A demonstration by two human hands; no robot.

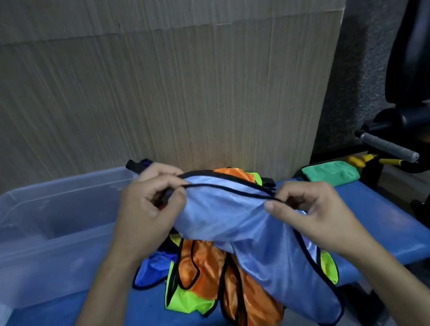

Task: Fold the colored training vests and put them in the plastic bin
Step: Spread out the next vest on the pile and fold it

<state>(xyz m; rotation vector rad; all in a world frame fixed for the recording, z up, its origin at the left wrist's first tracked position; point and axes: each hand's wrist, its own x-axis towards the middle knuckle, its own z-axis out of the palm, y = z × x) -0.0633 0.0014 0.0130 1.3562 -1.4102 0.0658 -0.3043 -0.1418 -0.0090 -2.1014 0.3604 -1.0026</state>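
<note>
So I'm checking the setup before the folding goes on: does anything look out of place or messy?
Yes. The orange, green and dark blue vests lie in a tangled heap on the blue table, the orange one hanging over its front edge. The bin looks empty. Both hands pinch the light blue vest.

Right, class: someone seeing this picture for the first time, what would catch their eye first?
Probably the pale blue vest at centre, pinched along its black trim by the left hand and the right hand. Beneath it, orange and neon yellow vests lie heaped on the blue table, with the clear plastic bin at the left.
</note>
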